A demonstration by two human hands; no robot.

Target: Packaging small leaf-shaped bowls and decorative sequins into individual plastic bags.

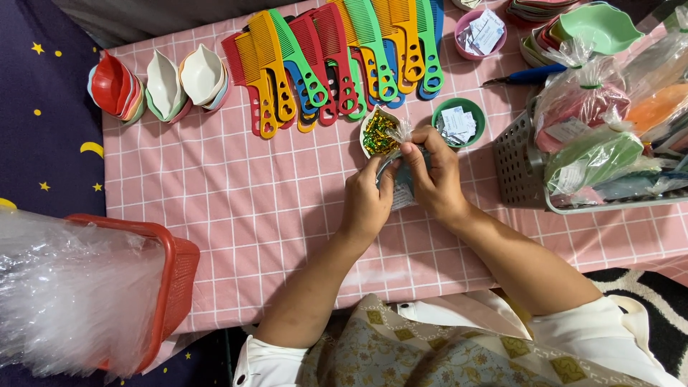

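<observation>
My left hand [365, 201] and my right hand [436, 175] meet over the pink checked cloth [236, 201], both gripping a small clear plastic bag [403, 188] with something bluish inside. My right fingers pinch the bag's twisted top. Just beyond the hands sits a white bowl of green and gold twist ties [379, 133]. A green bowl of small paper tags [459, 122] stands right of it.
Several coloured combs [337, 57] lie fanned along the far edge. Stacked leaf-shaped dishes [161, 86] sit far left. A grey basket [519, 168] of bagged items is at right. A red basket [172, 276] of clear bags stands near left. A pink bowl [480, 32] and blue pen [527, 74] lie beyond.
</observation>
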